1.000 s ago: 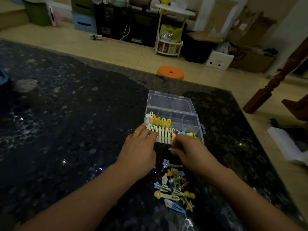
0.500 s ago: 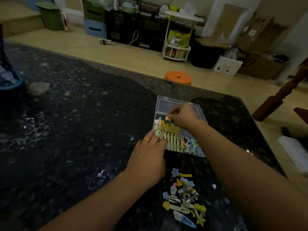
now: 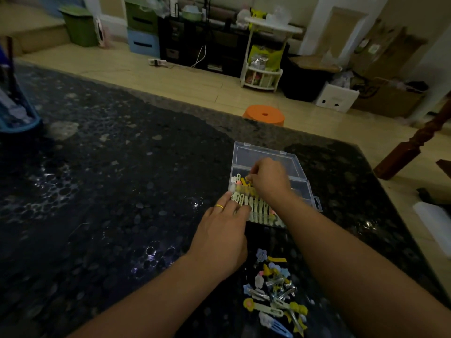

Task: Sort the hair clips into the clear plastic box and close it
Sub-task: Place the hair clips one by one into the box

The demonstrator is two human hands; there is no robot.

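The clear plastic box (image 3: 266,158) lies open on the dark speckled surface (image 3: 122,191), its lid tipped back toward the far edge and its tray already lined with pale green clips (image 3: 258,211) along the near side and yellow clips (image 3: 245,184) behind them.

The right hand (image 3: 267,181) reaches across the tray from the near right, forearm stretched forward, wrist bent down, knuckles up. Its fingers are curled, with the tips pressed together among the yellow clips at the back left of the tray; the grip looks like a pinch on one of these, though blur hides the exact contact.

The left hand (image 3: 219,242) lies palm down at the box's near left corner, forearm coming in from the lower left. Its fingers are nearly straight, tips resting on the ends of the green clips, grip released. A gold ring (image 3: 219,206) sits on one finger.

A loose pile of hair clips (image 3: 273,291) lies on the surface nearer the person, between the two forearms, well short of the box.
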